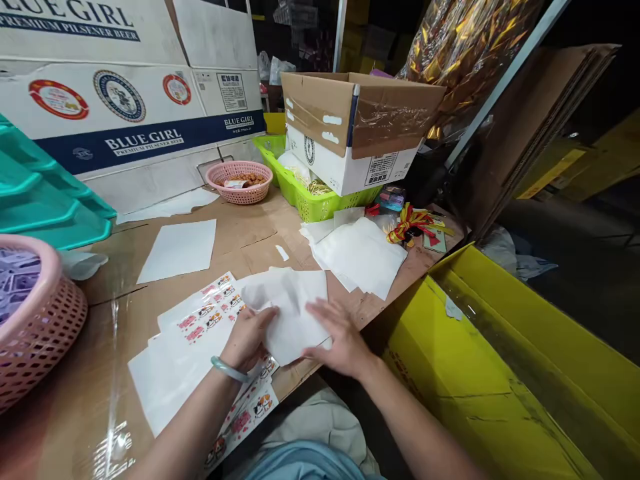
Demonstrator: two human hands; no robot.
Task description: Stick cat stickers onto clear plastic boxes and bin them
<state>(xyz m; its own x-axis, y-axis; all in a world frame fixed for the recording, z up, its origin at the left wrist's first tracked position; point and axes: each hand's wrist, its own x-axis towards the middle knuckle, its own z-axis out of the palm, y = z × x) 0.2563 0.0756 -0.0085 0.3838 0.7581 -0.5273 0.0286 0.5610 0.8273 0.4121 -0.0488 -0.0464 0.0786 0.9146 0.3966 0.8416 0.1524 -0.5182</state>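
My left hand (250, 337), with a pale green bangle on the wrist, pinches a white sheet (287, 310) between the thumb on top and fingers hidden beneath. The sheet is creased and looks like thin paper. On its right side rests my right hand (343, 337), fingers spread and stretched across the edge. Under and left of my left hand lie sheets printed with cartoon cats and pink marks (213, 310), partly covered by plain white sheets (167, 373). To the right, a loose pile of white sheets (363, 253) lies on the cardboard-covered table (245, 233).
A pink basket (55, 320) holds purple pieces at left, beside turquoise trays (45, 193). Farther back are a small pink basket (240, 195), a green basket (315, 207) and a cardboard box (345, 160). Red-yellow ribbons (410, 227) lie near the right edge; a yellow box (465, 373) stands below.
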